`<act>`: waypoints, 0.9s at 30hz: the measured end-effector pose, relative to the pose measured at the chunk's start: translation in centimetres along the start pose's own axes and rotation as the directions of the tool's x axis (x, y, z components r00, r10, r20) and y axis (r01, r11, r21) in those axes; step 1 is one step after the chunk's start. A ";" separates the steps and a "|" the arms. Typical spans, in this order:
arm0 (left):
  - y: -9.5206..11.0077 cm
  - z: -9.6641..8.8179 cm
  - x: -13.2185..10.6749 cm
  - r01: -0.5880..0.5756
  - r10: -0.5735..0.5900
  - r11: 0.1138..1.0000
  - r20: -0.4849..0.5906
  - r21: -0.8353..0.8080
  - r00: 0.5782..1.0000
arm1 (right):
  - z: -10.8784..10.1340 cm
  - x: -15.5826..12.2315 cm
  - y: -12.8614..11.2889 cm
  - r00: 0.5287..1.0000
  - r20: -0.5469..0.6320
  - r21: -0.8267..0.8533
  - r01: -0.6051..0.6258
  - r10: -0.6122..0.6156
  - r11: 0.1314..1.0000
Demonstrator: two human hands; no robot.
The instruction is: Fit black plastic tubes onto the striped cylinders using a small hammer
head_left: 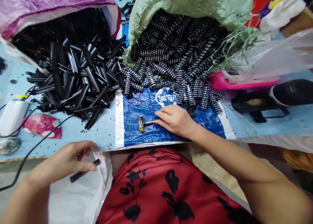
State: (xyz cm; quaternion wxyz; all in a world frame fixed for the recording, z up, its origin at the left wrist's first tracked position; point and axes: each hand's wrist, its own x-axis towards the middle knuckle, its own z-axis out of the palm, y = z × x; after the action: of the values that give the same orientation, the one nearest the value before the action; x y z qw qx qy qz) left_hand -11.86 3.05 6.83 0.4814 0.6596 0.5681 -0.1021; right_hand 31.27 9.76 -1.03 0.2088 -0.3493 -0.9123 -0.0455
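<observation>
My right hand [174,120] rests on the blue printed sheet [137,137], its fingers closed around the handle of a small mallet [141,124]. The mallet's head has a yellow end and points left. My left hand [69,159] is at the table's front edge, thumb and fingers apart, with nothing held. Just below it, over a white sack [73,201], is a black strip-shaped piece [80,174]; whether it lies there or is falling I cannot tell. On the blue sheet above the mallet sits a small round part with red wire [138,103].
Glossy black curved pieces [93,79] spill from a purple-edged sack [114,22] at left. Black-and-white patterned cylinders [151,76] spill from a green woven sack [137,15]. A pink tray [244,82] and black bottle-like object [290,92] lie right; a black cable [31,154] crosses left.
</observation>
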 end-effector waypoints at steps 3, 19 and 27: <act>3.4 1.4 1.9 -0.126 0.110 0.973 -0.094 -0.191 0.989 | 1.4 6.4 0.1 0.990 0.124 -0.090 0.071 -0.059 0.993; 8.6 4.7 10.9 -0.295 0.162 0.826 -0.299 -0.479 0.940 | -0.4 8.1 6.1 0.814 0.009 0.867 -0.295 0.581 0.401; 11.4 7.2 13.2 -0.329 0.240 0.849 -0.252 -0.413 0.938 | -3.5 5.6 7.7 0.760 0.000 0.870 -0.320 0.650 0.374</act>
State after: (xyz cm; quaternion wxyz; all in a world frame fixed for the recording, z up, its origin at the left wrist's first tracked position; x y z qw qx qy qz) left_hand 5.19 7.49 0.02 0.5737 0.6142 0.5152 0.1681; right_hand 33.79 18.27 3.97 0.5071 -0.4496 -0.6197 0.3957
